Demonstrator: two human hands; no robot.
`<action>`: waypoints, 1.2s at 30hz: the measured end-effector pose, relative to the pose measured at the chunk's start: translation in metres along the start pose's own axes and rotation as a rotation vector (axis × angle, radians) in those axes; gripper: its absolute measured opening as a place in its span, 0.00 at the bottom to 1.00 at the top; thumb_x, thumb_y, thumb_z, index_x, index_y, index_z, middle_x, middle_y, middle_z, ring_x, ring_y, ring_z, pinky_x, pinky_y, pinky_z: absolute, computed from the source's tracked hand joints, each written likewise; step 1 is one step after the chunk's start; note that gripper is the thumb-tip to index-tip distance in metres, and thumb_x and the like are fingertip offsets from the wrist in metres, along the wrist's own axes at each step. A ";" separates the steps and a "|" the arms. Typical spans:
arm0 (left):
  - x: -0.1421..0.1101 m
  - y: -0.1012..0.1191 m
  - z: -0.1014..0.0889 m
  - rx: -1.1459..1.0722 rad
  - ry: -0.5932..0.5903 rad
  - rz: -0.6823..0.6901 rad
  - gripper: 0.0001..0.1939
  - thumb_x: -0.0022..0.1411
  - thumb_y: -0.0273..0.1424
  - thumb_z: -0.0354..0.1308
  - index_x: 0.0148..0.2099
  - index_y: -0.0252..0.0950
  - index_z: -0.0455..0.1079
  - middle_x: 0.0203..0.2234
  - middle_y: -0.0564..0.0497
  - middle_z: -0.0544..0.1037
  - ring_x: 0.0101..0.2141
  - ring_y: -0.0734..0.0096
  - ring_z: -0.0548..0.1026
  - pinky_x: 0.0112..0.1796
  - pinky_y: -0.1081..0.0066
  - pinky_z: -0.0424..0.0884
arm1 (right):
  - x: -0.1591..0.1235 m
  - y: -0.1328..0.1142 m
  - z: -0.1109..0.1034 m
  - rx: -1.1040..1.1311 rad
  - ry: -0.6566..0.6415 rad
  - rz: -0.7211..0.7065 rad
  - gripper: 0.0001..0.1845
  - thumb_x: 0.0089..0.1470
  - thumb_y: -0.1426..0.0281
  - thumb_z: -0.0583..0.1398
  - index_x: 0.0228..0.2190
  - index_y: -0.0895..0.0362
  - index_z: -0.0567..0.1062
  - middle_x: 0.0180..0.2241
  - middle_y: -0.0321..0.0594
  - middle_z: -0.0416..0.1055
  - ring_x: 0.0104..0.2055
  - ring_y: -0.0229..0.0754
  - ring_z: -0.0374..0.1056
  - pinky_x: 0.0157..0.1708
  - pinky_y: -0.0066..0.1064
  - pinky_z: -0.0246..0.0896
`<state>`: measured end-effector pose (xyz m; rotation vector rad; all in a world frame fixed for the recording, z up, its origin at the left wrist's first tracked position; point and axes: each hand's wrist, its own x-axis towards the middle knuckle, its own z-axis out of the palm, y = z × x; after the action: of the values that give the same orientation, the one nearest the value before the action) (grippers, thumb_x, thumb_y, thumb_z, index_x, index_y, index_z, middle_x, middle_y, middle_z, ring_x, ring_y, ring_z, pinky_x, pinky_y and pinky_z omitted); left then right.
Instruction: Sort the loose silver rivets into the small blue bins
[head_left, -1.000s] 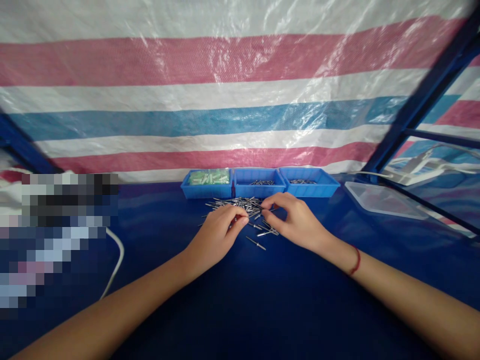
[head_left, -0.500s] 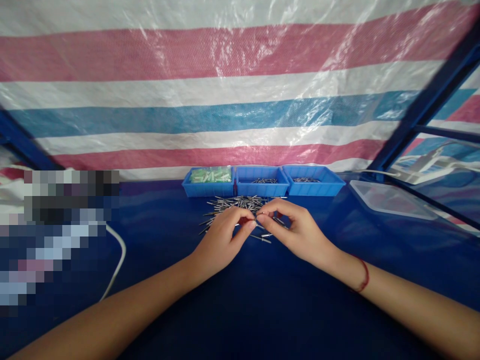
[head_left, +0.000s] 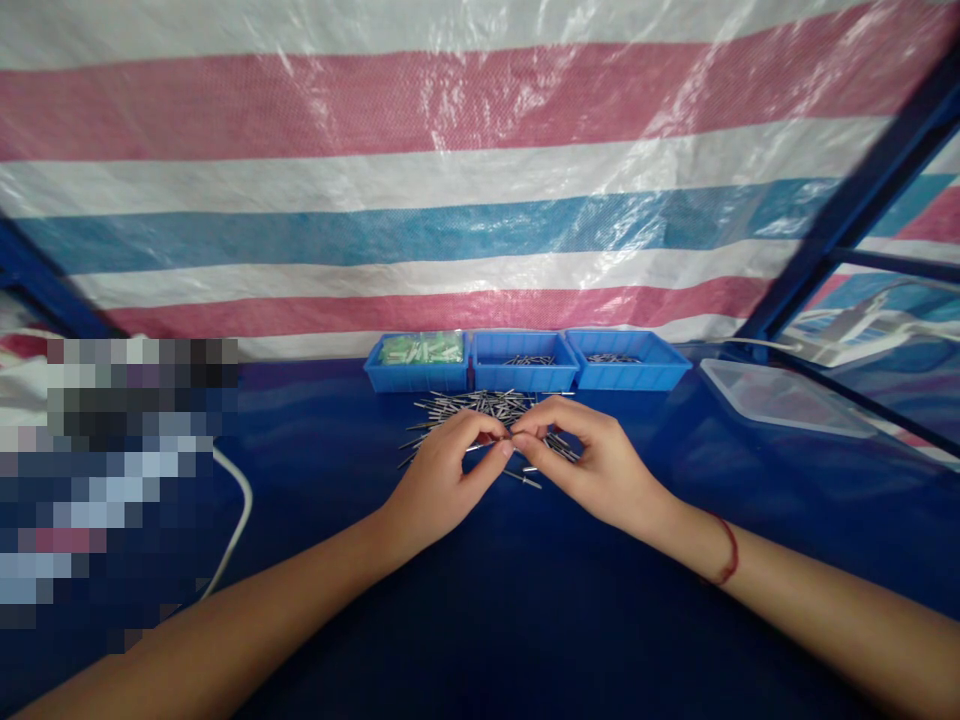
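Observation:
My left hand [head_left: 448, 470] and my right hand [head_left: 589, 450] meet fingertip to fingertip over the front of a loose pile of blind rivets [head_left: 487, 402]. Both thumbs and forefingers are pinched together on a small blind rivet, mostly hidden by the fingers. The silvery rivets lie in a tangle on the blue table, and a single rivet [head_left: 525, 481] rests just in front of the pile, below my fingertips. My right wrist wears a thin red band.
Behind the pile stand a blue bin [head_left: 418, 377] with a bag of green and white pieces, a middle bin [head_left: 525, 379] and a right bin [head_left: 634, 376] with rivets. A clear plastic lid [head_left: 780, 400] lies right; a white cable [head_left: 244, 500] runs left.
My fingertips have drawn slightly closer together, and the shiny bit that showed between them is now covered. The pile and the bins stay as they were.

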<state>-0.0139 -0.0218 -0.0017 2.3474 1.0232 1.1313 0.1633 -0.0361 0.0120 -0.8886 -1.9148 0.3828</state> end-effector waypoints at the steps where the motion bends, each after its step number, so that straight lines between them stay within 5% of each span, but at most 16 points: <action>1: 0.000 0.000 0.000 -0.012 0.010 -0.019 0.02 0.62 0.28 0.53 0.36 0.37 0.66 0.30 0.52 0.73 0.33 0.70 0.72 0.38 0.70 0.67 | 0.000 0.000 0.000 -0.001 0.000 0.004 0.03 0.54 0.71 0.59 0.31 0.55 0.74 0.28 0.37 0.72 0.30 0.37 0.67 0.32 0.30 0.64; 19: -0.002 -0.003 0.002 -0.057 0.097 -0.073 0.08 0.59 0.30 0.57 0.41 0.37 0.61 0.33 0.53 0.72 0.35 0.71 0.72 0.39 0.70 0.67 | 0.000 0.011 0.002 -0.065 -0.149 0.066 0.10 0.58 0.68 0.55 0.28 0.56 0.73 0.27 0.37 0.72 0.31 0.38 0.66 0.35 0.31 0.59; 29: -0.005 -0.002 0.003 0.196 -0.127 0.074 0.08 0.61 0.27 0.53 0.44 0.38 0.66 0.39 0.49 0.74 0.43 0.64 0.70 0.45 0.60 0.64 | 0.024 0.061 -0.034 0.474 0.649 0.703 0.08 0.48 0.64 0.60 0.27 0.58 0.72 0.21 0.32 0.63 0.22 0.32 0.58 0.20 0.24 0.52; 36: -0.007 -0.004 0.005 0.328 -0.221 0.051 0.07 0.60 0.31 0.55 0.41 0.40 0.71 0.42 0.50 0.73 0.45 0.60 0.68 0.45 0.57 0.62 | 0.027 0.075 -0.049 0.538 0.754 0.875 0.11 0.53 0.62 0.52 0.26 0.56 0.66 0.19 0.31 0.60 0.15 0.31 0.55 0.14 0.24 0.50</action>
<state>-0.0148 -0.0241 -0.0102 2.6926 1.1439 0.7417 0.2297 0.0295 0.0092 -1.2260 -0.6137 0.8732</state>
